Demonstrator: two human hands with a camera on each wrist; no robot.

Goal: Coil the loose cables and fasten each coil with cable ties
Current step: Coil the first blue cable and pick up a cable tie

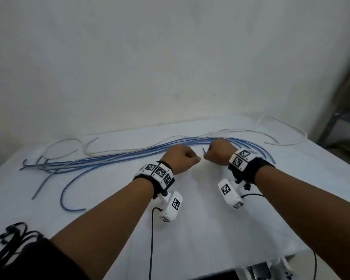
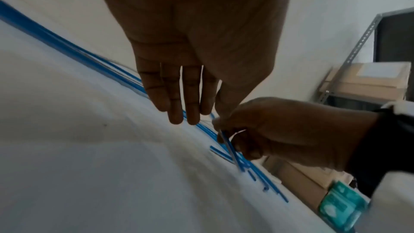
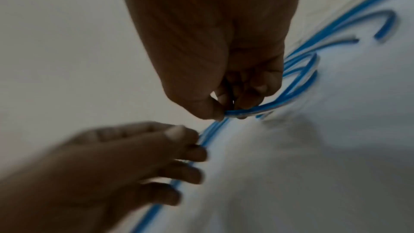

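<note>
The blue cables (image 1: 113, 158) are lying loose across the counter (image 1: 210, 219), the right hand (image 3: 224, 84) is pinching one near its free end (springy, light, likely slippery), and the left hand (image 2: 186, 77) is hovering open-fingered just beside it.

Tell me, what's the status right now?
Right hand pinching a blue cable. Left hand open above the bundle, holding nothing. No coils yet; white cables lie loose behind. Nothing blocking.
</note>
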